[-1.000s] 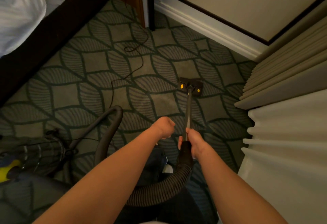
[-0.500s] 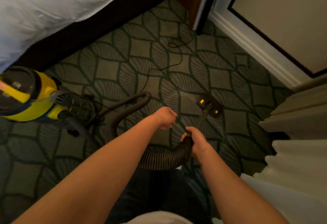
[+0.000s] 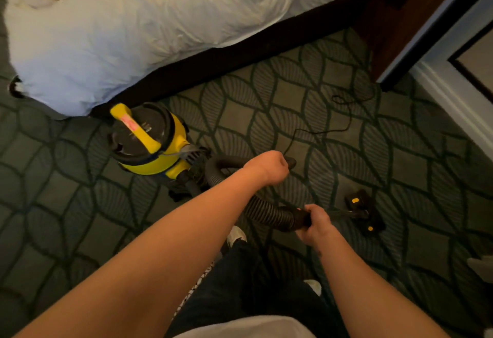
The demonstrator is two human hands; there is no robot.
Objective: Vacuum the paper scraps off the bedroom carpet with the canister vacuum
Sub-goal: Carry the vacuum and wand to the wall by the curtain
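Note:
The yellow and black canister vacuum (image 3: 149,140) stands on the patterned green carpet (image 3: 80,204), close to the bed's corner. Its ribbed black hose (image 3: 266,211) loops from the canister to the wand handle, which my right hand (image 3: 314,221) grips. The thin wand runs right to the black floor head (image 3: 364,212), which lies flat on the carpet. My left hand (image 3: 269,167) hovers above the hose loop, its fingers curled into a fist with nothing visibly in it. No paper scraps show on the carpet.
A bed with a white duvet (image 3: 160,17) and a dark base fills the top left. The thin black power cord (image 3: 344,113) trails toward a wooden bedside unit (image 3: 386,17). A white skirting board (image 3: 453,92) runs down the right. My legs and shoes are below my arms.
My view has swung left, bringing the canister and bed into full sight. The wand now points right and the floor head sits closer to me. My left fist stays held out.

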